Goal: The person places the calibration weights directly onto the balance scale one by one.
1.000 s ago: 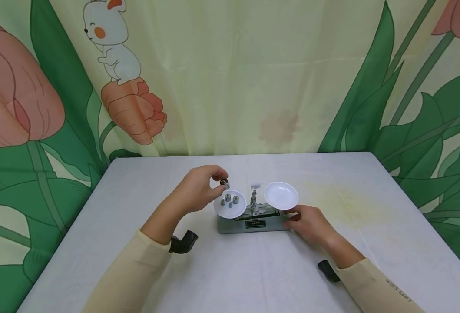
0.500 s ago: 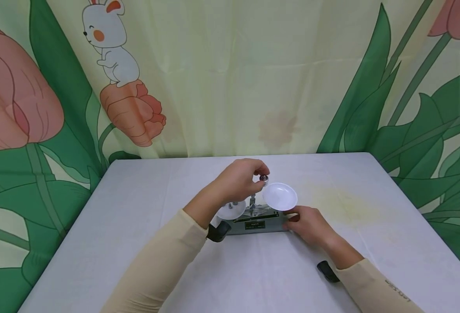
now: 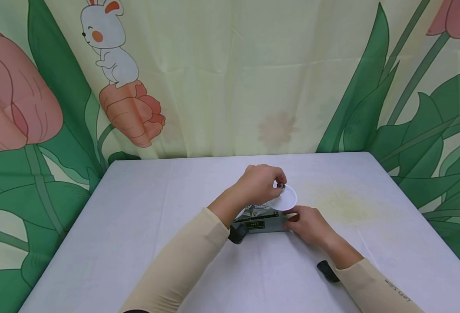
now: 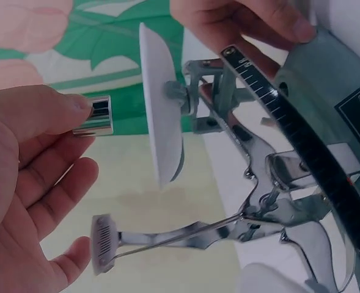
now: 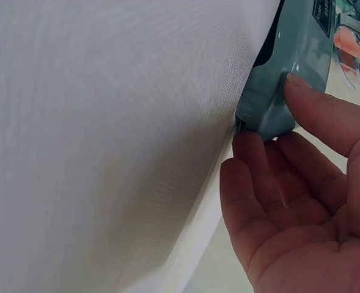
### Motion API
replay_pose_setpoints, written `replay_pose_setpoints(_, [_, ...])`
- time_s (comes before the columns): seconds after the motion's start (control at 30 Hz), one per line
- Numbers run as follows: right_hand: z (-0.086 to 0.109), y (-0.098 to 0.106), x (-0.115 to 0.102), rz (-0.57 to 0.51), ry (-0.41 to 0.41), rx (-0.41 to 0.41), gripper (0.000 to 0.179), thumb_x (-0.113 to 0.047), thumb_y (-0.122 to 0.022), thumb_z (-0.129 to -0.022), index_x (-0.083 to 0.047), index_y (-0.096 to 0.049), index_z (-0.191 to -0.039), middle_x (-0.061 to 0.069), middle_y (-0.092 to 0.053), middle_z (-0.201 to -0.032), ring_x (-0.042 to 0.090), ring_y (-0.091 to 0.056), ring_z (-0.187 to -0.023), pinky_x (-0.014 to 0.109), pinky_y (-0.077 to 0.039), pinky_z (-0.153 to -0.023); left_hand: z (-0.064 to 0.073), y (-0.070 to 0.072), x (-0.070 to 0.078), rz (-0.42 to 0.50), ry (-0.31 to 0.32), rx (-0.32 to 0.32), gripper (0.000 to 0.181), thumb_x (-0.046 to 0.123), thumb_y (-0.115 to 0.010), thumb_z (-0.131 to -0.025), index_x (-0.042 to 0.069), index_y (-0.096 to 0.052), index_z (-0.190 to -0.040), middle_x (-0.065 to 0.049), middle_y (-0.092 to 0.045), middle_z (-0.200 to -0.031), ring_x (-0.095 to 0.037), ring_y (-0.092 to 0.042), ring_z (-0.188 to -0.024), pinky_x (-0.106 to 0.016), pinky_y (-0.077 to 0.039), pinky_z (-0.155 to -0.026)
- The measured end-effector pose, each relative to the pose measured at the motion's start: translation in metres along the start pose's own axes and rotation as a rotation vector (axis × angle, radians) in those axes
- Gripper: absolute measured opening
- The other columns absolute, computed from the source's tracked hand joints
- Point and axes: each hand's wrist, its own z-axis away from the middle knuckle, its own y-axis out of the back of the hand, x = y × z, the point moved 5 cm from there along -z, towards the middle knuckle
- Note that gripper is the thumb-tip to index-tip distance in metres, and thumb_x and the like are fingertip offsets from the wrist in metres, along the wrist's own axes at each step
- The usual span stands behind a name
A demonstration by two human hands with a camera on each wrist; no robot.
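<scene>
My left hand [image 3: 259, 184] pinches a small shiny metal weight [image 4: 100, 116] between thumb and fingers. The weight is above the right pan [image 3: 287, 201] of a grey balance scale [image 3: 270, 224], apart from the pan's white face in the left wrist view. At the scale's right end, my right hand [image 3: 312, 224] grips the grey base [image 5: 283, 79], thumb on its front face and fingers around the end. My left hand and forearm hide most of the left pan and whatever lies on it.
A white cloth covers the table [image 3: 370, 243], with a yellowish stain to the right. In the left wrist view, the graduated black beam [image 4: 277, 110] and the upright pointer plate [image 4: 103, 244] stand close to the left hand. A patterned curtain [image 3: 230, 87] hangs behind.
My left hand has carried the weight rightward from above the left pan, which held several small weights, to above the right pan and lowered it a little. The right hand has stayed on the base.
</scene>
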Motion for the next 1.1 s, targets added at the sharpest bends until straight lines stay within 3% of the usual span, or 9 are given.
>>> replay_pose_setpoints(0.23, [0.0, 0.0, 0.0, -0.002, 0.008, 0.001, 0.037, -0.01, -0.077, -0.082, 0.001, -0.068, -0.116, 0.011, -0.074, -0.103, 0.027, -0.072, -0.095, 0.046, -0.053, -0.084, -0.004, -0.009, 0.001, -0.046, 0.022, -0.041, 0.019, 0.022, -0.067, -0.095, 0.022, -0.071, -0.114, 0.014, -0.07, -0.107, -0.01, -0.06, -0.103, -0.038, -0.038, -0.092])
replay_pose_setpoints(1.1, [0.0, 0.0, 0.001, 0.007, -0.002, 0.001, 0.038, -0.01, -0.077, -0.082, 0.002, -0.068, -0.117, 0.012, -0.074, -0.103, 0.029, -0.07, -0.098, 0.047, -0.053, -0.085, -0.009, -0.024, -0.003, -0.075, 0.056, -0.068, 0.02, 0.027, -0.066, -0.096, 0.024, -0.07, -0.115, 0.014, -0.069, -0.105, -0.01, -0.059, -0.102, -0.038, -0.037, -0.09])
